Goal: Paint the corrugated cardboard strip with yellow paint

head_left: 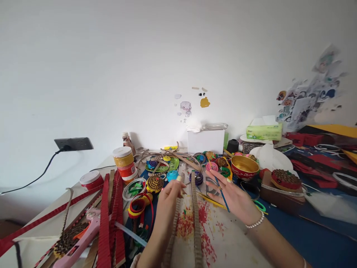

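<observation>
My left hand (170, 191) is closed in a pinch at the upper end of a brown corrugated cardboard strip (175, 227), which runs down toward me beside the wrist. A second corrugated strip (195, 219) lies between my hands. My right hand (234, 195), a beaded bracelet at its wrist, is turned palm inward with fingers stretched. A thin blue-handled paintbrush (222, 194) is held across those fingers, its tip pointing up and away. Under both hands is a pale board (231, 242) stained with red and yellow paint. A purple paper coil (196, 178) sits just beyond them.
To the left are red corrugated strips (104, 219), a pink glue gun (83, 243) and a yellow paint jar (124, 163). A red-and-gold bowl (244, 167), a tissue box (264, 131) and a brown box (281, 191) stand right. Several coiled paper pieces fill the back.
</observation>
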`<state>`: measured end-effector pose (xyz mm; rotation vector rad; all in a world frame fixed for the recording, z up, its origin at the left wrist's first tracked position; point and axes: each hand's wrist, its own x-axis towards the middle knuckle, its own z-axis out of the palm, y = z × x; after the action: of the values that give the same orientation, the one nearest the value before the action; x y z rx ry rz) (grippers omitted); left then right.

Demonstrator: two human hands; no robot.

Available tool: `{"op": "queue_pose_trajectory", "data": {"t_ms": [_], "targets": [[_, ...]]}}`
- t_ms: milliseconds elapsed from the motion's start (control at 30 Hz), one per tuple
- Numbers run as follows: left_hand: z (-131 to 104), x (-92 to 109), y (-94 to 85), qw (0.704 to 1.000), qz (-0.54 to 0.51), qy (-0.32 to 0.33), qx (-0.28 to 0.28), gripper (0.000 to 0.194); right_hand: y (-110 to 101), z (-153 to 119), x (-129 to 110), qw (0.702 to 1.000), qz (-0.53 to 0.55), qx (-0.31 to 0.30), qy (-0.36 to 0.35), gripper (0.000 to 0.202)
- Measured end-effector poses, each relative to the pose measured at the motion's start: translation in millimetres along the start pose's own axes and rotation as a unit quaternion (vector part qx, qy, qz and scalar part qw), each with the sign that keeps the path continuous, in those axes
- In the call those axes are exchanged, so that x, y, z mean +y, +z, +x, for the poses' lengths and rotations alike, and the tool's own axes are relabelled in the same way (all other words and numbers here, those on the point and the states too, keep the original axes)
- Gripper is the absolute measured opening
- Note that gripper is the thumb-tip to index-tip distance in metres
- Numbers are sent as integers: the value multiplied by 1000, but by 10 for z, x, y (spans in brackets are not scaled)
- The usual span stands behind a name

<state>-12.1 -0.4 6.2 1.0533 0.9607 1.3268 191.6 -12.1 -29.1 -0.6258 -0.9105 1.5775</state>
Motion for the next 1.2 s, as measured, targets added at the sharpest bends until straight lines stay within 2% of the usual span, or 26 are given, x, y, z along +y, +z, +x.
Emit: {"op": "queue_pose_trajectory", "data": {"t_ms": [133, 200, 300, 400, 500, 700, 800, 967, 1100, 1200], "targets": [[-174, -46, 160, 987, 79, -48, -133, 18, 13, -11, 10, 998, 15, -54, -28, 53], [-241, -114, 260, 976, 93, -71, -184, 20, 32, -25, 13, 996, 21, -80, -33, 62], [-298, -206, 380, 965, 95, -104, -221, 21, 70, -53, 21, 993, 28, -112, -32, 74], [-308, -262, 435, 960, 95, -134, -228, 30, 96, -65, 35, 990, 35, -134, -29, 79], [-285, -276, 412, 958, 96, -149, -227, 38, 93, -53, 32, 988, 51, -142, -32, 82], [-186, -190, 212, 976, 76, -115, -171, 45, 59, -48, -36, 973, 184, -139, -14, 92], [-141, -163, 120, 980, 70, -102, -155, 45, 62, -58, -56, 966, 215, -143, 7, 94], [-89, -186, 60, 982, 63, -87, -156, 42, 91, -68, -72, 973, 189, -134, 13, 95], [-63, -168, 64, 979, 55, -76, -180, 37, 103, -69, -63, 980, 151, -127, 0, 94], [-69, -164, 71, 975, 51, -82, -200, 36, 89, -56, -8, 996, 63, -56, -10, 72]]}}
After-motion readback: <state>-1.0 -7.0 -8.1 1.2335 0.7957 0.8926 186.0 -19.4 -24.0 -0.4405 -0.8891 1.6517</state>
